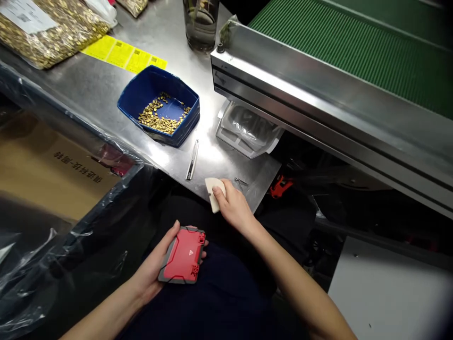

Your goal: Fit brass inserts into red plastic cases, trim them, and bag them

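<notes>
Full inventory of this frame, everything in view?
case: 1, red-grey, in left hand
pad: 1, white, table edge, in right hand
bin: 1, blue, on table
brass parts: many, gold, in bin
bag: 1, clear, top left
labels: 1 strip, yellow, beside bag
tool: 1, metal, in front of bin
glass: 1, clear, top centre
conveyor: 1, green, right
left hand: 1, bare, holds case
right hand: 1, bare, holds pad

the left hand (pixel 152 269) and right hand (pixel 235 208) were bare, the forearms (pixel 106 311) uncovered as far as they showed, and dark navy clothing (pixel 226 293) covered the lap.
</notes>
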Tool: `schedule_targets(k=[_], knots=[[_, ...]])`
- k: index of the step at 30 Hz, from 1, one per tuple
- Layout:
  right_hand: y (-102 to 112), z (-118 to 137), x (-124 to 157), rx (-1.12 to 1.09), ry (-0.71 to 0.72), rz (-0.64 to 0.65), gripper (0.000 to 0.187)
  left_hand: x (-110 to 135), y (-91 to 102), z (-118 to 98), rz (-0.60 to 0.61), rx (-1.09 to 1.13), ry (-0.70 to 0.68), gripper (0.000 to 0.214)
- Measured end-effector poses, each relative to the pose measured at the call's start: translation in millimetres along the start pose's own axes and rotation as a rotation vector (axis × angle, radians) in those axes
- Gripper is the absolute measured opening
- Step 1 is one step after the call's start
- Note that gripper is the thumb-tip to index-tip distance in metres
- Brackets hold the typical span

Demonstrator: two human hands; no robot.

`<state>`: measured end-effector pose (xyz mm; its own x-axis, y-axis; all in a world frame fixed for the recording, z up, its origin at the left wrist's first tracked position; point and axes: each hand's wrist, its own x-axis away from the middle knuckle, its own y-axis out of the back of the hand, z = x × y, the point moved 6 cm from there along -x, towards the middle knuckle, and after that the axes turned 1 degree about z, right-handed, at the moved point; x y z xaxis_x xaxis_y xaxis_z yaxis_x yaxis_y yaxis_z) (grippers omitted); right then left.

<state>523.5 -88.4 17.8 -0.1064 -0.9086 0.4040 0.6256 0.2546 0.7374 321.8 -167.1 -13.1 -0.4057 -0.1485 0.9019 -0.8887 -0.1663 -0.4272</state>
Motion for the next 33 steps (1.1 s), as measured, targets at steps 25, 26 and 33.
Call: schedule_targets(k=[25, 26, 33], knots=[[73, -226, 57, 0.655, 0.423, 0.297, 0.036, -30, -21.6, 2, 0.123, -0.504, -0.405, 0.056], [70, -206, 71, 0.602, 0.485, 0.371, 0.032, -31, -21.9, 2, 0.128, -0.529, -0.413, 0.055], [59, -87, 157, 0.344, 0.519, 0.818, 0.012, -36, -16.5, 2, 0.19, -0.661, -0.481, 0.049]])
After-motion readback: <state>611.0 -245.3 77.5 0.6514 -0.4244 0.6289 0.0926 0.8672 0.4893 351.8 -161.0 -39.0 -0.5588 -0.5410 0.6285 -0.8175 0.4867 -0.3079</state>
